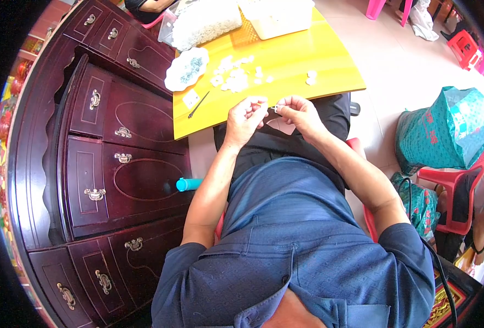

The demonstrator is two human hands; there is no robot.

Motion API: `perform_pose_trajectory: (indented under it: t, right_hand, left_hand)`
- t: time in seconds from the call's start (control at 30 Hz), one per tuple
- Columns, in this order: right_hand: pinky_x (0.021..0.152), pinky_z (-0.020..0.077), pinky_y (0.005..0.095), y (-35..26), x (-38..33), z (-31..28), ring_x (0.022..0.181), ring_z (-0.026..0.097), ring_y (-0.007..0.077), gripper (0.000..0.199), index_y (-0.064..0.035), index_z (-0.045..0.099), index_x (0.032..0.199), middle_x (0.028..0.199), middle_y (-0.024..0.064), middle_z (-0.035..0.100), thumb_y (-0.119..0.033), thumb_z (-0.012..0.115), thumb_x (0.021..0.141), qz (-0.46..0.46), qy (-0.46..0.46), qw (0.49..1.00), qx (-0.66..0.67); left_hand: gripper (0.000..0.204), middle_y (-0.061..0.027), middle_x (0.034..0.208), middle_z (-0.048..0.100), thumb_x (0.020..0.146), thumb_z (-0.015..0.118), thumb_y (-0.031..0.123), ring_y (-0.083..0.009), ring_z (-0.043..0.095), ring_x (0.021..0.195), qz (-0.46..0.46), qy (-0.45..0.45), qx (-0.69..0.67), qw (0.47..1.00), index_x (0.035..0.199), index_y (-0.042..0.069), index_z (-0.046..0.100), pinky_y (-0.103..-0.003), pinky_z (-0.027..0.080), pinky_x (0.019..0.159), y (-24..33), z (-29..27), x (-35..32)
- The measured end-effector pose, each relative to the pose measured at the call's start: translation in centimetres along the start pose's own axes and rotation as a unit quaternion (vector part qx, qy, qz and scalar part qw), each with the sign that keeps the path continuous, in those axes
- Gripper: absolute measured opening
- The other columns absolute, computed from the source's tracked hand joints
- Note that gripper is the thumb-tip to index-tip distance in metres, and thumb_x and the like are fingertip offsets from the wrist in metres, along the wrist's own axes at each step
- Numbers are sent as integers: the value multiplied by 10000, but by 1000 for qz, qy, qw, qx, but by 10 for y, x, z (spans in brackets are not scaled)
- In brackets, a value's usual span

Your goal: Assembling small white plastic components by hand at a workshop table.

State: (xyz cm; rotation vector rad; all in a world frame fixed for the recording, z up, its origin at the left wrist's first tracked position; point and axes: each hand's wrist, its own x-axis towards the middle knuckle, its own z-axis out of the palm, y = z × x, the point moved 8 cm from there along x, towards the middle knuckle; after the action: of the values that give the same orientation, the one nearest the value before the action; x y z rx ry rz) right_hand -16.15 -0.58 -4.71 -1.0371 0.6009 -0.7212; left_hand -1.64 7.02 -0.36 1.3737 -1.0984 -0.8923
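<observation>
Both my hands are raised just off the near edge of the yellow table (pixel 302 52), fingertips close together. My right hand (pixel 303 117) pinches a small white piece (pixel 276 108) between thumb and fingers. Closed in a pinch a little to its left, my left hand (pixel 245 121) has something too small to make out at its fingertips. Beyond them lies a scattered pile of small white pieces (pixel 235 82), with a few more white pieces (pixel 311 77) off to the right. A slim dark tool (pixel 198 105) rests beside a small white square (pixel 190 99) near the table's left edge.
A scalloped white dish (pixel 177 81) holds small greyish bits. Behind it stand a heaped clear container (pixel 167 30) and a white tub (pixel 280 22). A dark wooden cabinet (pixel 149 142) lines the left. Large teal bags (pixel 433 134) and a red chair (pixel 461 177) are at right.
</observation>
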Motion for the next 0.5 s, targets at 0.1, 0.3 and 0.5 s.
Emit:
perform_pose_trajectory:
  t: [0.1,0.3,0.5]
  right_hand:
    - [633,482,209,1,-1,0,668,568,56,59,-47,677,971,813,-13,670,-67,700,920,0,-2,1000,-2]
    - [638,482,210,3,0,-2,672,568,58,59,-42,675,970,818,-9,672,-60,695,918,1,-6,1000,-3]
    - [651,443,193,-2,5,2,687,552,38,70,-67,691,980,832,-30,675,-114,708,930,-2,-12,1000,-15]
  left_hand:
    - [190,-21,879,672,957,682,83,-59,640,746,3,-4,4,1000,1136,23,658,-200,514,591,-3,1,-1]
    - [183,-23,890,675,959,681,80,-65,651,769,9,-11,0,1000,1130,20,659,-210,526,608,-5,5,1]
    - [189,-24,903,682,963,679,84,-67,651,767,16,-11,4,1000,1141,22,662,-211,527,617,-3,3,7]
